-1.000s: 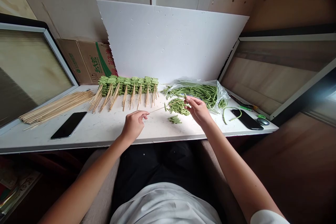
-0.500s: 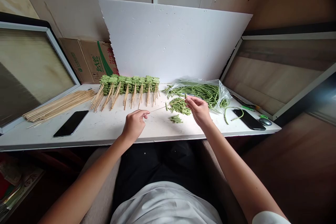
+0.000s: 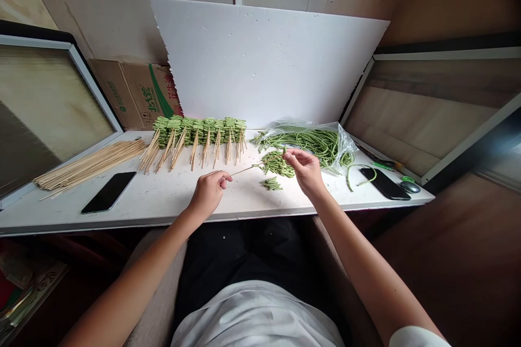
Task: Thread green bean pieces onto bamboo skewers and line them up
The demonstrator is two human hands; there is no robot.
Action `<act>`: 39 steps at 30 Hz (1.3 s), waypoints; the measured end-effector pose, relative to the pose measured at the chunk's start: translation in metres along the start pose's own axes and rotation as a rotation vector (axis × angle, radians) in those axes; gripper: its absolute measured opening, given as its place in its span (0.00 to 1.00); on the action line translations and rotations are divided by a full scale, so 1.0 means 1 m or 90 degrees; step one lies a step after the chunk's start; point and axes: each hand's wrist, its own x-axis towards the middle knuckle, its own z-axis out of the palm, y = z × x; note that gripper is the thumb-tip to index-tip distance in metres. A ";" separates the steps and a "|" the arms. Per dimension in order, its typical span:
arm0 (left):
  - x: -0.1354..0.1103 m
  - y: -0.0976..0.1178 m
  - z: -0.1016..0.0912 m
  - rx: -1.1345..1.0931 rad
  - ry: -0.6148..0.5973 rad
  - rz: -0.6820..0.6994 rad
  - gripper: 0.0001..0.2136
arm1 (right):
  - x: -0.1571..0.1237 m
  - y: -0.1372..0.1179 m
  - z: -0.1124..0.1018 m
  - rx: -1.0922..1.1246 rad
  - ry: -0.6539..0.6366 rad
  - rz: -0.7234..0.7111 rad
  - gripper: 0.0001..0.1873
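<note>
We are pinching a thin bamboo skewer [image 3: 243, 170] in the grip of our left hand [image 3: 208, 191], thumb and forefinger pressed together on its near end, so the stick is pointing up and to the right just above the surface [image 3: 163, 201]. A green bit is sitting near its far tip. With the grip of our right hand [image 3: 306, 171] we are clamping a short bean piece [image 3: 284, 150] between thumb and fingertips, holding it a little right of the skewer's tip and over the pile of cut beans [image 3: 275, 164]. A smaller heap of cut pieces [image 3: 271, 184] is lying just in front of that pile, between our two hands. Behind our right hand a clear plastic bag [image 3: 341, 143] is lying open with long green beans [image 3: 313, 141] spilling out. To the left a row of finished skewers [image 3: 199, 133] is lying side by side, and beyond it a bundle of bare sticks [image 3: 89, 162]. A dark phone [image 3: 108, 192] is resting near that bundle, and a second phone [image 3: 385, 184] is lying at the right end. A white foam board [image 3: 264, 59] is leaning at the back beside a cardboard box [image 3: 138, 92].
</note>
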 end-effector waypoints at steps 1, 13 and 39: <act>0.000 -0.001 0.000 0.003 0.007 -0.001 0.20 | 0.000 0.000 0.000 -0.003 0.002 0.001 0.17; 0.001 -0.002 -0.002 0.045 0.031 -0.001 0.14 | -0.004 0.012 0.014 0.071 0.060 0.073 0.21; 0.001 0.007 -0.002 -0.008 -0.032 -0.022 0.16 | -0.023 0.011 0.037 0.007 0.007 0.027 0.21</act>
